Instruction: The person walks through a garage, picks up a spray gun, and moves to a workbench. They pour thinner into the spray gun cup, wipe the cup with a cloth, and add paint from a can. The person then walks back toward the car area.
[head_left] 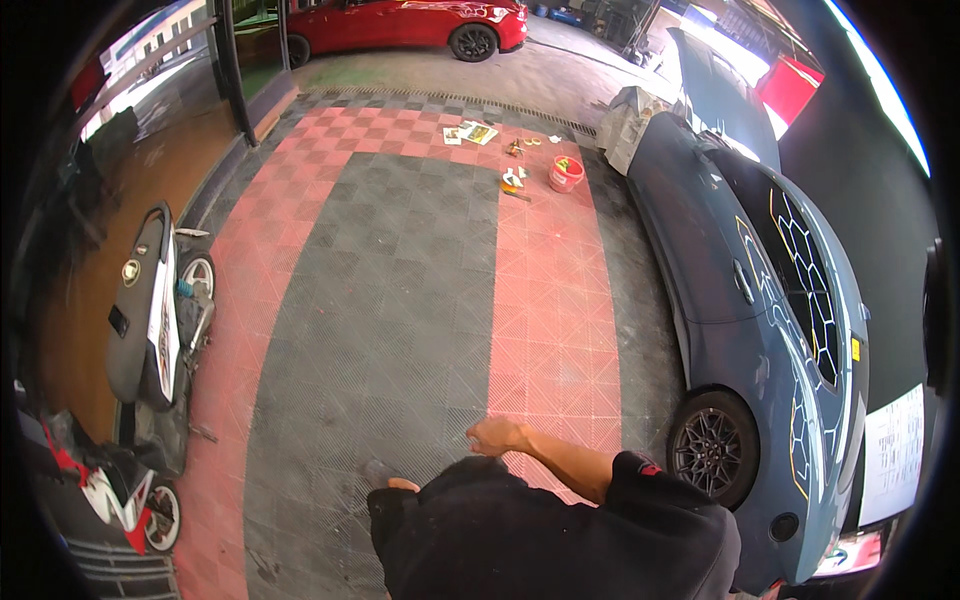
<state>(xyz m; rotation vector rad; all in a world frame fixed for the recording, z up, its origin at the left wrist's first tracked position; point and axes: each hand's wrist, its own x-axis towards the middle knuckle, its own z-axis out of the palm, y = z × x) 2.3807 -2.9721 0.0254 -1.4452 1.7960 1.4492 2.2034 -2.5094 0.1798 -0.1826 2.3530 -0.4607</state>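
My right hand [497, 436] is held out over the floor mat in front of my body, fingers curled in, and nothing shows in it. Only a small piece of my left hand [403, 484] shows past my dark sleeve; its fingers are hidden. Neither hand touches anything I can see. Farther ahead on the red floor tiles [555, 300] stands a red bucket [565, 178] with yellow-green items in it. Beside it are white crumpled pieces [512, 178], an orange-handled tool [517, 195] and a small dark tool [514, 148].
A grey-blue car [715, 270] with its hood raised stands along the right. Two motor scooters, one white and black [165, 320] and one red and white [115, 495], are at left. Papers [479, 133] and tape rolls [532, 142] lie ahead; a red car [390, 25] is beyond.
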